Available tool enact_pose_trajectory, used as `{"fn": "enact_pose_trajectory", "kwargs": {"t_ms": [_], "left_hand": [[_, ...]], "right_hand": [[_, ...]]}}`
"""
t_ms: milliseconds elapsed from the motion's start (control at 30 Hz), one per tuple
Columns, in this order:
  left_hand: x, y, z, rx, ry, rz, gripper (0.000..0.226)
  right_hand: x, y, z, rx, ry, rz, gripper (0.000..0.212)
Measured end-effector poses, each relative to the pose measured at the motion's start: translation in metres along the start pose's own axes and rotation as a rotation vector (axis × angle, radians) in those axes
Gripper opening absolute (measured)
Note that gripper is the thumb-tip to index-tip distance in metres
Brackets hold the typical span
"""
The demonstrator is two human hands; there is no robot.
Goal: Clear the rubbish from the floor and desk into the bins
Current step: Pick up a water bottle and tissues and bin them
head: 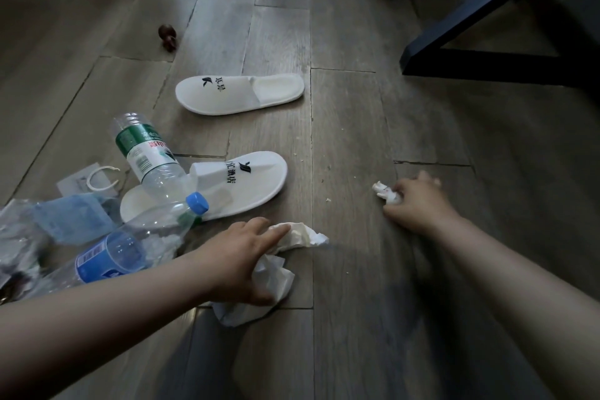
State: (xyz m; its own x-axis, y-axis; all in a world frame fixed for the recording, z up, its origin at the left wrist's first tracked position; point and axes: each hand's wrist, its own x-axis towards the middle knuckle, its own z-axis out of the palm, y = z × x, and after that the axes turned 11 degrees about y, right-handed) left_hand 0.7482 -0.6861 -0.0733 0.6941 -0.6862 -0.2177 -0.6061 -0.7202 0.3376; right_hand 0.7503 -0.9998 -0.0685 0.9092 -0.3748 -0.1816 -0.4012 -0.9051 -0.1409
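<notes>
step: floor pick-up, both hands low on the floor (357, 107), each taking one scrap; binning not yet done, no bin in view
left hand (240, 260): fingers laid over a crumpled white tissue (302, 235), thumb on its near side, closing round it
right hand (418, 201): fingers curled, clamped on a small crumpled wrapper (384, 194) that pokes out past the fingertips; white with red marks, print too small to read
next move (judgement): lift both scraps and find a bin; soft paper, so bunch it fully into the palm or a loose flap will trail
left over: blue-cap bottle (123, 250) just left of the left fingers, lying on its side; green-label bottle (146, 153) beyond it, uncapped, leaning on the near slipper (246, 182); face mask (74, 221) and clear plastic further left; crumbs between the two hands
far slipper (240, 94): well beyond both sets of fingers
brown lump (168, 37): far off, past the slippers; cannot tell what it is
writing: both slippers carry a dark K-like logo plus Chinese characters, "酒店" legible on the near one; green label shows red Chinese characters and a barcode, brand not legible; blue label unreadable
progress (judgement): early, most rubbish remains on the floor
</notes>
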Motion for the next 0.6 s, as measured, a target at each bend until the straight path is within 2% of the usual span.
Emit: {"fn": "enact_pose_trajectory", "kwargs": {"t_ms": [167,367,500,600], "left_hand": [[-0.02,-0.003,-0.011,-0.005,0.023,0.008,0.107],[-0.051,-0.014,-0.03,0.032,0.069,-0.012,0.085],[-0.073,-0.022,-0.042,0.052,0.053,-0.034,0.08],[-0.085,-0.029,-0.047,0.064,0.075,-0.042,0.076]], "right_hand": [[-0.038,-0.034,0.007,0.203,-0.178,-0.07,0.054],[-0.072,-0.08,0.02,0.292,-0.266,-0.212,0.057],[-0.084,-0.099,0.021,0.334,-0.369,-0.188,0.103],[-0.096,-0.12,0.03,0.225,-0.403,-0.18,0.127]]}}
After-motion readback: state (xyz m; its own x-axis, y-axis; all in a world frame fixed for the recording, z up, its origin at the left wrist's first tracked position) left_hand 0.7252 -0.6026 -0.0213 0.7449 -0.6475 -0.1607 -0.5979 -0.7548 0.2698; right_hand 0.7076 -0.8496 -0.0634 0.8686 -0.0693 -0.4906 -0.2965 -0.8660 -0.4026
